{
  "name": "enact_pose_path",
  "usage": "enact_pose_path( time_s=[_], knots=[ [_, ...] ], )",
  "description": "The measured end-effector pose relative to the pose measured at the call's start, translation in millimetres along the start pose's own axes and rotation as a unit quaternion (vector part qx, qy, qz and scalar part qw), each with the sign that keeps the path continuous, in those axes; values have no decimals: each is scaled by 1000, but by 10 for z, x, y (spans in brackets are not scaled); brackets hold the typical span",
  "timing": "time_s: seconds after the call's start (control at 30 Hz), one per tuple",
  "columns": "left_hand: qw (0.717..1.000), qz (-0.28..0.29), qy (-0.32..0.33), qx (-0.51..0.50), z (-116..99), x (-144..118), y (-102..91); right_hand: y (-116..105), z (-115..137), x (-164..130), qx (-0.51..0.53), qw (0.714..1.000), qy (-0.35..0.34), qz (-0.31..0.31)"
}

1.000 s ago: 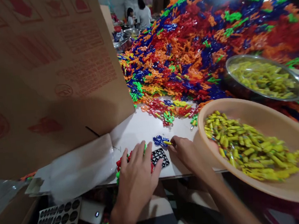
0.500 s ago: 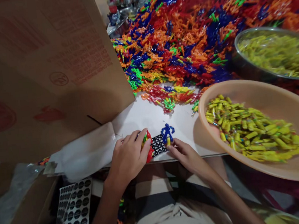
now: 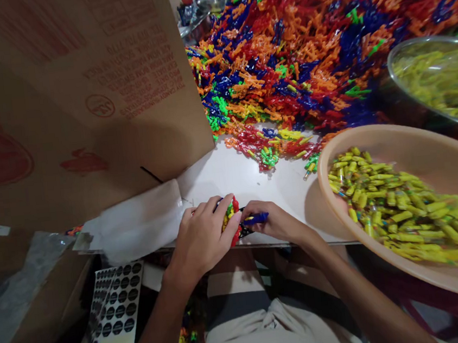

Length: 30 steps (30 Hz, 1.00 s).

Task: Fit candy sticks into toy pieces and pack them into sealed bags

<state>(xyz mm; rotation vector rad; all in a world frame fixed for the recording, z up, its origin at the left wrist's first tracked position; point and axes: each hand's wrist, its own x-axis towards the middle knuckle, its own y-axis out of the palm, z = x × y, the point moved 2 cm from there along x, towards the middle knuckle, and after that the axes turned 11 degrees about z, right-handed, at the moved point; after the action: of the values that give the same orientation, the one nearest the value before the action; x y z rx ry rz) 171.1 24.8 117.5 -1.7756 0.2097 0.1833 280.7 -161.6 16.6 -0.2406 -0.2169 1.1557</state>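
My left hand [image 3: 204, 238] curls over a row of small red, yellow and green plastic figures [image 3: 236, 236] at the table's front edge. These stand at the left part of a black lattice rack [image 3: 247, 232], mostly covered by my hands. With its fingers pinched, my right hand [image 3: 273, 221] holds a blue toy figure [image 3: 256, 219], tipped over on its side, close against the row. The yellow piece at the figure's lower end is hidden by my fingers or the rack.
A peach basin [image 3: 376, 134] of yellow wrapped candies [image 3: 400, 202] stands right, a metal bowl [image 3: 436, 43] behind it. Colourful figures [image 3: 276, 79] heap at the back of the white table [image 3: 209, 176]. A large cardboard box [image 3: 83, 110] blocks the left; a sticker sheet [image 3: 114, 309] lies below.
My right hand has moved left and tilted the blue figure from upright over the rack to lying sideways near the row. My left hand keeps its place. The view has shifted slightly.
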Motion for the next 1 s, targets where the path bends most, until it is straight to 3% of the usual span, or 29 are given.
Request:
enact_pose_path(
  time_s=[0.2,0.53,0.77,1.0],
  knots=[
    [1000,1,-7,-8,0,-9,-21,65,24,-40,-33,999,-7,17],
    [1000,14,-25,9,-34,9,-39,236,-123,-97,-58,992,86,-67],
    [1000,4,-16,25,-39,15,-27,355,-26,-149,-132,978,132,-98],
    [1000,-11,3,-4,-46,-11,-29,381,166,-123,-227,960,151,-64]
  ],
)
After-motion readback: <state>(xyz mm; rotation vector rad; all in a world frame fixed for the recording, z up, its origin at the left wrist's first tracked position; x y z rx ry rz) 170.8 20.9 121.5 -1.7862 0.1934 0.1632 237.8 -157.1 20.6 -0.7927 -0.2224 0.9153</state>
